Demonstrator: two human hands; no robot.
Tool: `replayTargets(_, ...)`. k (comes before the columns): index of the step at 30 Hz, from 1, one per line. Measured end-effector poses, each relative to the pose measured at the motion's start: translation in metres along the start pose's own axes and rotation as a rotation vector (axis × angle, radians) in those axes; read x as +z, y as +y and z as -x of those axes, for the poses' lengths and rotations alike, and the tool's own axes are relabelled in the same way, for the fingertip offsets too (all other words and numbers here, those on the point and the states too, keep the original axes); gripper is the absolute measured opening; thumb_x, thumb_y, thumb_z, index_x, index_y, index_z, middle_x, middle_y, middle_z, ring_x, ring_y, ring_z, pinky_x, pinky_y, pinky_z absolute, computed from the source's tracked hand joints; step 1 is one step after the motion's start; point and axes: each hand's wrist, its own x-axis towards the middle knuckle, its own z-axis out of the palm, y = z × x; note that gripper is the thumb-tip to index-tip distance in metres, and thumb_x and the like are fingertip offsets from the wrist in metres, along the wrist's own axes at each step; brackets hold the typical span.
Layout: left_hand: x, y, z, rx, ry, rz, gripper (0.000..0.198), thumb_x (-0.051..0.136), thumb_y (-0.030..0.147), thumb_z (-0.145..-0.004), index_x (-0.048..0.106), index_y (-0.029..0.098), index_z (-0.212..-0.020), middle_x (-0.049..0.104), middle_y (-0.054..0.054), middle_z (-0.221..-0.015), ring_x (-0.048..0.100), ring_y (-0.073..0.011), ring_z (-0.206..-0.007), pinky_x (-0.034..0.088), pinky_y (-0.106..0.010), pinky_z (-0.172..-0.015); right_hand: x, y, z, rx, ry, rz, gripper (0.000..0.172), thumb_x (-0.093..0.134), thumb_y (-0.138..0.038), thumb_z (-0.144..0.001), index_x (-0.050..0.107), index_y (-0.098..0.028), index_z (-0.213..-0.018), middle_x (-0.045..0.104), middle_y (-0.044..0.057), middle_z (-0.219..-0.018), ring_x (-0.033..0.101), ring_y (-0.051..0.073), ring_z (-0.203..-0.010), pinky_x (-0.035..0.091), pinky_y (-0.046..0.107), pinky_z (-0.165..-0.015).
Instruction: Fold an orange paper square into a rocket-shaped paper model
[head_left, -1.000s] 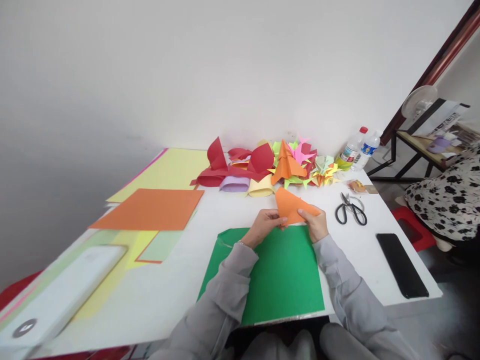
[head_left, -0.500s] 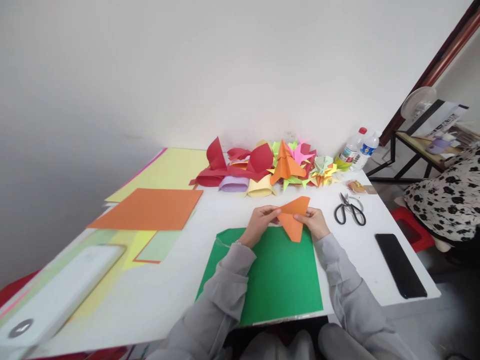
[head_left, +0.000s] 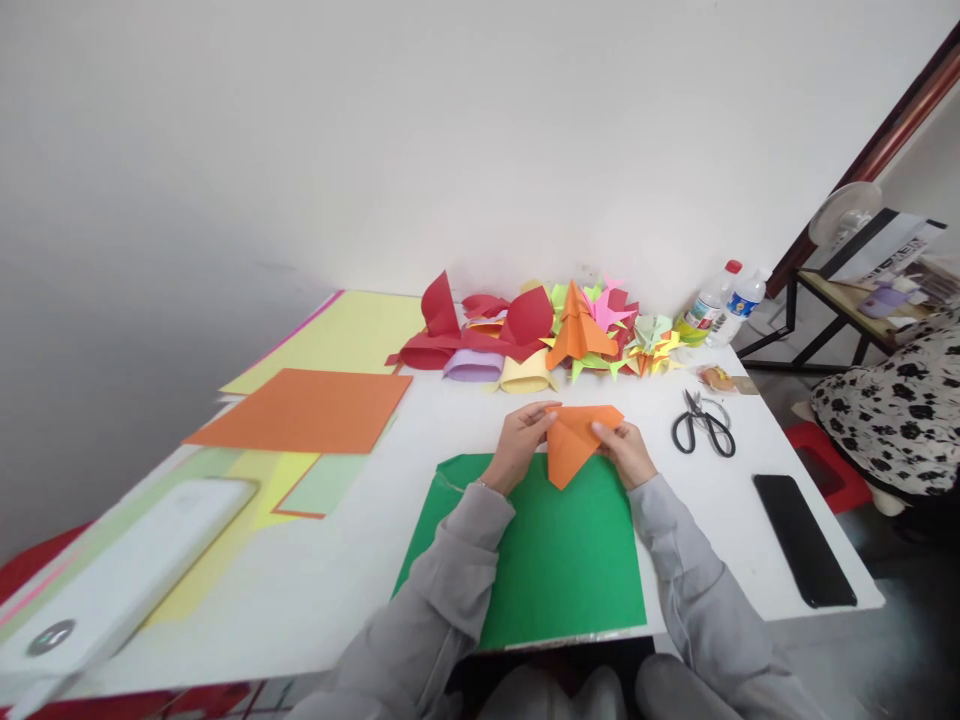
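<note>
Both hands met over the far edge of a flat green paper sheet (head_left: 555,570) that lay on the white table (head_left: 420,420) directly in front of the person. The left hand (head_left: 523,442) pinched the left side of a folded orange paper (head_left: 573,440), thumb and fingers closed on its upper edge, while the right hand (head_left: 627,452) gripped the right side in the same way, fingertips pressed on top near the upper right corner. The folded orange paper was held between them with its broad edge away from the person and its point turned down toward the green sheet; whether that tip touched the sheet could not be told from this angle. Grey sleeves covered both forearms. To the left, well apart from the hands, a flat orange paper sheet (head_left: 304,410) lay over pale yellow paper sheets (head_left: 341,335). Along the wall behind the hands sat a heap of folded paper shapes (head_left: 559,335) in red, orange, pink, yellow and green. On the right lay black-handled scissors (head_left: 703,430), and nearer the table's front corner a black phone (head_left: 804,540) lay face down or dark. Two clear plastic bottles (head_left: 724,300) stood at the far right corner.
</note>
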Motion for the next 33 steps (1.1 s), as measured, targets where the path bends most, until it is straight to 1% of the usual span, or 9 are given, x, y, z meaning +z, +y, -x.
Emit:
replayTargets(3,-0.002,0.0,-0.001,0.034,0.028,-0.164,0.043,0.071,0.038,-0.065,0.068,0.013,-0.1,0.066,-0.002,-0.067,0.058,-0.0139,-0.061,0.044,-0.024,-0.055,-0.006,-0.01,-0.001,-0.098,0.138,-0.079,0.036,0.073,-0.047,-0.064,0.071,-0.018,-0.086,0.074,0.007,-0.087,0.067,0.019,-0.076,0.051,0.029,-0.064)
replayTargets(5,-0.002,0.001,-0.001,0.05,-0.018,-0.247,0.039,0.071,0.037,-0.065,0.07,0.013,-0.095,0.065,-0.001,-0.063,0.057,-0.0136,-0.059,0.042,-0.023,-0.054,-0.01,-0.015,-0.001,-0.094,0.149,-0.046,0.036,0.076,-0.042,-0.061,0.07,-0.018,-0.087,0.074,0.007,-0.085,0.066,0.018,-0.07,0.05,0.029,-0.064)
replayTargets(7,-0.001,0.001,0.0,0.036,-0.119,-0.273,0.033,0.071,0.037,-0.064,0.071,0.013,-0.087,0.068,-0.003,-0.067,0.059,-0.0152,-0.062,0.043,-0.024,-0.057,-0.012,-0.017,0.0,-0.046,0.074,0.043,0.036,0.079,-0.037,-0.058,0.071,-0.018,-0.087,0.074,0.006,-0.08,0.066,0.017,-0.066,0.05,0.029,-0.064)
replayTargets(9,0.0,0.0,0.001,0.014,-0.214,-0.289,0.029,0.072,0.037,-0.064,0.071,0.013,-0.081,0.071,-0.006,-0.073,0.061,-0.017,-0.066,0.044,-0.026,-0.06,-0.013,-0.015,0.002,0.018,-0.041,0.153,0.035,0.081,-0.034,-0.055,0.073,-0.017,-0.085,0.074,0.005,-0.075,0.066,0.017,-0.065,0.05,0.03,-0.065)
replayTargets(12,0.001,-0.002,0.001,0.0,-0.267,-0.331,0.029,0.07,0.038,-0.065,0.072,0.014,-0.082,0.072,-0.007,-0.075,0.061,-0.0174,-0.066,0.044,-0.026,-0.059,-0.013,-0.01,0.004,0.07,-0.16,0.266,0.033,0.081,-0.032,-0.053,0.074,-0.016,-0.082,0.074,0.005,-0.071,0.066,0.018,-0.065,0.05,0.031,-0.066)
replayTargets(18,0.002,-0.007,-0.002,0.056,-0.224,-0.359,0.027,0.069,0.037,-0.065,0.074,0.015,-0.081,0.072,-0.006,-0.075,0.06,-0.0173,-0.066,0.044,-0.026,-0.06,-0.011,-0.004,0.002,0.096,-0.211,0.309,0.029,0.079,-0.037,-0.056,0.071,-0.016,-0.075,0.072,0.001,-0.065,0.064,0.015,-0.058,0.048,0.029,-0.062)
replayTargets(22,0.004,-0.006,-0.001,0.064,-0.176,-0.36,0.026,0.068,0.035,-0.067,0.075,0.016,-0.084,0.072,-0.006,-0.078,0.061,-0.0184,-0.07,0.045,-0.028,-0.064,-0.007,0.0,0.003,0.097,-0.235,0.325,0.03,0.076,-0.043,-0.06,0.068,-0.017,-0.069,0.067,-0.002,-0.061,0.058,0.012,-0.053,0.043,0.024,-0.056)
replayTargets(27,0.006,-0.002,0.001,0.009,-0.141,-0.289,0.028,0.066,0.039,-0.07,0.075,0.016,-0.085,0.073,-0.007,-0.092,0.061,-0.0227,-0.091,0.044,-0.032,-0.084,-0.004,0.0,0.004,0.073,-0.221,0.407,0.035,0.071,-0.05,-0.063,0.062,-0.016,-0.066,0.057,-0.005,-0.055,0.046,0.009,-0.049,0.034,0.022,-0.05)
replayTargets(33,0.004,-0.005,0.001,-0.107,-0.172,-0.189,0.038,0.064,0.045,-0.072,0.074,0.014,-0.091,0.072,-0.008,-0.091,0.06,-0.0243,-0.093,0.043,-0.034,-0.085,-0.003,-0.002,0.004,0.022,-0.234,0.591,0.037,0.059,-0.051,-0.071,0.052,-0.016,-0.06,0.044,-0.006,-0.053,0.036,0.008,-0.051,0.026,0.022,-0.049)
